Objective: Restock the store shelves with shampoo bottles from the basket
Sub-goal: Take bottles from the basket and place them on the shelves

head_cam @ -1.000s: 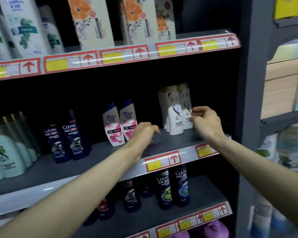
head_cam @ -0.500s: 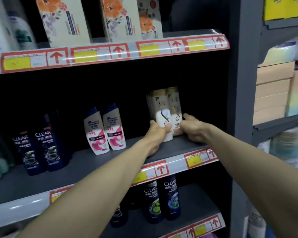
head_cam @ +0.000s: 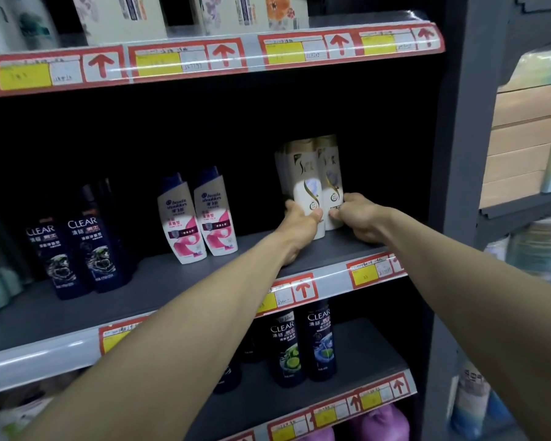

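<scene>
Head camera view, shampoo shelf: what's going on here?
A person is working at the right end of the middle shelf. The left hand grips the front white bottle and the right hand grips the neighbouring white bottle. Both bottles stand upright on the shelf. Pink-and-white bottles and dark Clear bottles stand further left. No basket is in view.

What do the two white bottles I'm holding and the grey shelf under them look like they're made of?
The white bottles look like glossy plastic: a bright highlight sits on the front one's smooth face. The grey shelf looks matte with no glare, perhaps painted metal or laminate; I cannot tell which.
</scene>
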Demonstrator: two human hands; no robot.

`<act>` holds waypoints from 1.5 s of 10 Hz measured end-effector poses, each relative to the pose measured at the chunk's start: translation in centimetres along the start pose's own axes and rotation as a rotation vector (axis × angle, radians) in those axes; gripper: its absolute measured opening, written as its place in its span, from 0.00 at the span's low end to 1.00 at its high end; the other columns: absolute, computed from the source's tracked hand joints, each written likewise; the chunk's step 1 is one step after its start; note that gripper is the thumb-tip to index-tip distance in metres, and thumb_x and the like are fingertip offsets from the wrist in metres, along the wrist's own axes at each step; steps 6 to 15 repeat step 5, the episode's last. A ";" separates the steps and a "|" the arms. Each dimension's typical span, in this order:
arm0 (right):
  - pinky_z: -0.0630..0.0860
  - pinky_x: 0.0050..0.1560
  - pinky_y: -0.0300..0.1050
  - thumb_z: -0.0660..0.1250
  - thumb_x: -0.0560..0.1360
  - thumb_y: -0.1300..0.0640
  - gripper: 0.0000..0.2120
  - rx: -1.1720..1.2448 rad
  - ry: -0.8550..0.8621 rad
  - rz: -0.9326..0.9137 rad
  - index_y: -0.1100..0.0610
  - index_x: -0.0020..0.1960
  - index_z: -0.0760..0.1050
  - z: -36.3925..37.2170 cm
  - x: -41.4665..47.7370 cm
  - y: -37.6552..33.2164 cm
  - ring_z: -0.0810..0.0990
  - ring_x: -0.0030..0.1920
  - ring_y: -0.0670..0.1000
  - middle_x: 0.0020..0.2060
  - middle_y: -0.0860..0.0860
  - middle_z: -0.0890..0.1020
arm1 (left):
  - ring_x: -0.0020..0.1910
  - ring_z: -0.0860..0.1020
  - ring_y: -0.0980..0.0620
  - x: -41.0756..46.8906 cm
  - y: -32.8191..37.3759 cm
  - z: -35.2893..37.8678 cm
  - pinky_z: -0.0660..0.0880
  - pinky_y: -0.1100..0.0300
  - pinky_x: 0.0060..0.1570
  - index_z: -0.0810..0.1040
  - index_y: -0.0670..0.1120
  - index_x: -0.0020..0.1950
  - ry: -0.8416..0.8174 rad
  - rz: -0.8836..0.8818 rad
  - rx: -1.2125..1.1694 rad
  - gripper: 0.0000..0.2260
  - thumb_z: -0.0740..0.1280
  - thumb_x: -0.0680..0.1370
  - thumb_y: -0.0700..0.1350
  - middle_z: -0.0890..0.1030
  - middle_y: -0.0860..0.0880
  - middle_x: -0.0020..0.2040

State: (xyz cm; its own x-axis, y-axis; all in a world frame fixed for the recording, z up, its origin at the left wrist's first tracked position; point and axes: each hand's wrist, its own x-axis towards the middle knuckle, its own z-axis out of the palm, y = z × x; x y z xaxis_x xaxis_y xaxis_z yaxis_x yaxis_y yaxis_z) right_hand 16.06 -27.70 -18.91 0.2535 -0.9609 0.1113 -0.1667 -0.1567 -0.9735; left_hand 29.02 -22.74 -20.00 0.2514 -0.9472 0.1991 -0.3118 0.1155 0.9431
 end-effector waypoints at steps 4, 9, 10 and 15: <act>0.83 0.53 0.53 0.63 0.78 0.66 0.11 -0.271 0.000 0.131 0.63 0.58 0.79 -0.4 -4.7 -2.8 0.84 0.50 0.58 0.51 0.59 0.84 | 0.66 0.79 0.44 -2.5 1.8 -1.5 0.76 0.47 0.68 0.61 0.34 0.78 -0.151 -0.111 -0.055 0.38 0.77 0.72 0.35 0.78 0.40 0.69; 0.74 0.39 0.44 0.64 0.79 0.62 0.02 -0.459 0.063 0.088 0.60 0.48 0.75 -1.1 -7.7 -4.6 0.78 0.42 0.50 0.46 0.55 0.80 | 0.65 0.77 0.45 -5.1 3.4 -2.5 0.75 0.49 0.68 0.61 0.37 0.76 -0.094 -0.113 -0.100 0.38 0.78 0.71 0.38 0.75 0.42 0.70; 0.74 0.39 0.44 0.64 0.79 0.62 0.02 -0.459 0.063 0.088 0.60 0.48 0.75 -1.1 -7.7 -4.6 0.78 0.42 0.50 0.46 0.55 0.80 | 0.65 0.77 0.45 -5.1 3.4 -2.5 0.75 0.49 0.68 0.61 0.37 0.76 -0.094 -0.113 -0.100 0.38 0.78 0.71 0.38 0.75 0.42 0.70; 0.74 0.39 0.44 0.64 0.79 0.62 0.02 -0.459 0.063 0.088 0.60 0.48 0.75 -1.1 -7.7 -4.6 0.78 0.42 0.50 0.46 0.55 0.80 | 0.65 0.77 0.45 -5.1 3.4 -2.5 0.75 0.49 0.68 0.61 0.37 0.76 -0.094 -0.113 -0.100 0.38 0.78 0.71 0.38 0.75 0.42 0.70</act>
